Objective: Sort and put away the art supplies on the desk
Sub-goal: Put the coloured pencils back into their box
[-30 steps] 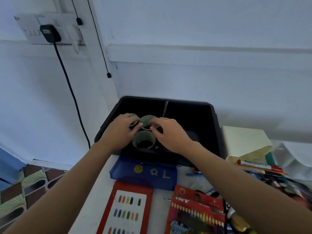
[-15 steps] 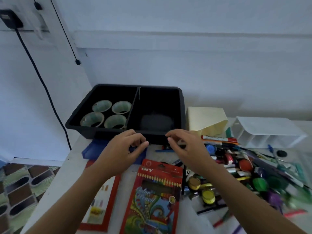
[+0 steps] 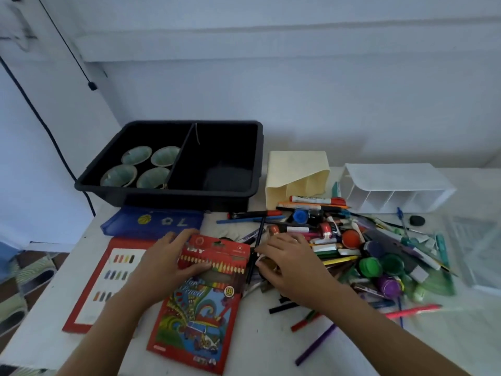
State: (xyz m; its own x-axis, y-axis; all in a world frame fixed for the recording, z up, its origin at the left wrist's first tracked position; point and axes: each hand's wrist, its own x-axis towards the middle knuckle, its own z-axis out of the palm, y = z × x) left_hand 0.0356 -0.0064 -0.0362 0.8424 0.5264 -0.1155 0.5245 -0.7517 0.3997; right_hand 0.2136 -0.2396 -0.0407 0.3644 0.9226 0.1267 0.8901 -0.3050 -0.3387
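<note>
Both hands have dropped from the front wall of the black plastic tray (image 3: 162, 192) toward the near edge of the white tabletop (image 3: 271, 348). Four pale green paper cups (image 3: 119, 176) unchanged, upright in the tray's left compartment; tray sits at the far left corner.

Left hand (image 3: 168, 263): clamped on the upper left corner of the red cardboard box of colour pencils (image 3: 206, 308), fingers over its top edge, thumb pressed on its face. Box lies flat near the middle of the near edge.

Right hand (image 3: 287, 263): palm down on the left fringe of the heap of pens, markers and paint pots (image 3: 352, 248), fingers curled downward; cannot tell whether it holds anything.

Also noted: blue pencil case (image 3: 151, 222) just in front of the tray; red-framed colour swatch card (image 3: 108, 283) by the left edge; cream box (image 3: 295, 169) and white divided organiser (image 3: 393, 183) along the far edge.
</note>
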